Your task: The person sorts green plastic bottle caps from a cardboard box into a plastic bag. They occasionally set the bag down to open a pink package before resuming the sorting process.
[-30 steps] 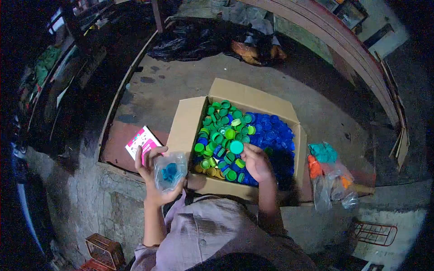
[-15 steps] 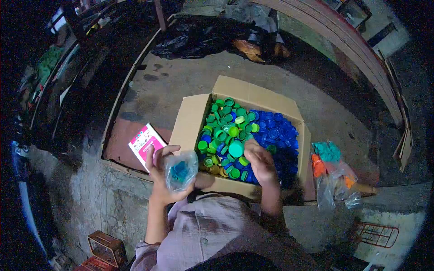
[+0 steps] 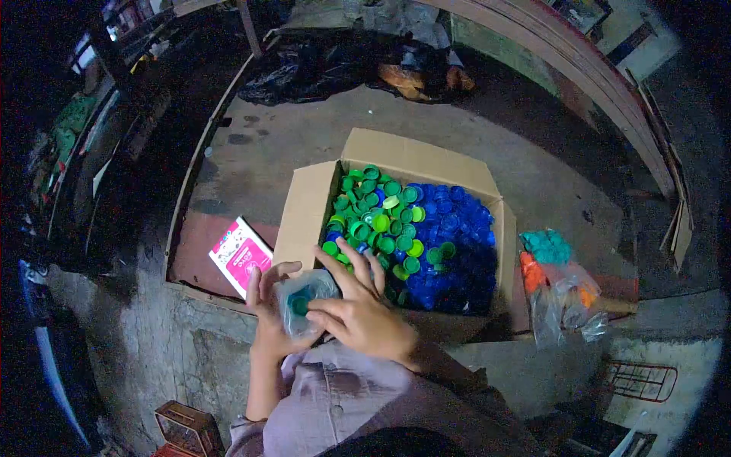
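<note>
My left hand (image 3: 266,301) holds a clear plastic bag (image 3: 316,283) with its mouth facing up. Inside the bag's mouth is a teal bottle cap (image 3: 298,302), and I cannot make out what lies under it. My right hand (image 3: 362,312) reaches over to the bag, thumb and index finger pinched at the cap while the other fingers stretch out. Just beyond the hands stands an open cardboard box (image 3: 304,206) with green bottle caps (image 3: 364,204) on its left side and blue bottle caps (image 3: 457,228) on its right. My right hand hides the box's near left corner.
A pink and white booklet (image 3: 242,257) lies left of the box. To the right are a bag of teal caps (image 3: 545,247), orange pieces (image 3: 531,271) and crumpled clear plastic (image 3: 563,305). Black plastic sheeting (image 3: 312,68) lies at the back of the platform (image 3: 289,129).
My right hand has moved left from over the box to the bag in my left hand. The teal cap that was beside it over the box is now at the bag's mouth.
</note>
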### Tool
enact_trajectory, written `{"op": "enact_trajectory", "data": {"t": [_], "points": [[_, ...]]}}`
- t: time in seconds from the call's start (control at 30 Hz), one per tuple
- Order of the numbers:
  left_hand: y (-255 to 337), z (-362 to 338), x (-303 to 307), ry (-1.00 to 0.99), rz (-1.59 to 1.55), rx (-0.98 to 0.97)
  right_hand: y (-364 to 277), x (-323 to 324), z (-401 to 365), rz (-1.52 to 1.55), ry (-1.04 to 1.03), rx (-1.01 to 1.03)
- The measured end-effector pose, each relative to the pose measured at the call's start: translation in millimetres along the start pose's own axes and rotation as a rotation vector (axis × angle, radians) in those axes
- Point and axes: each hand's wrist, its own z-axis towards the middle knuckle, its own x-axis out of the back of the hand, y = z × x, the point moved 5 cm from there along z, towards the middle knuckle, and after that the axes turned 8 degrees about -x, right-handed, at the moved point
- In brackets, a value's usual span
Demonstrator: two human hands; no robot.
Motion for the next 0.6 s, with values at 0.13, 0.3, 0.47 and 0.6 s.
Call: {"op": "enact_trajectory", "data": {"t": [0.13,0.3,0.47,0.6], "points": [[1,2,5,0.017,0.066,-0.013,11,22,-2,0.099,0.097,0.030],[-7,1,34,0.172,0.149,0.095,92,63,-9,-0.300,0.433,-0.262],[-13,1,40,0.215,0.188,0.082,130,29,-8,-0.332,0.191,-0.205],[-13,-1,41,0.209,0.164,0.095,142,7,-3,-0.478,0.140,-0.183]]}}
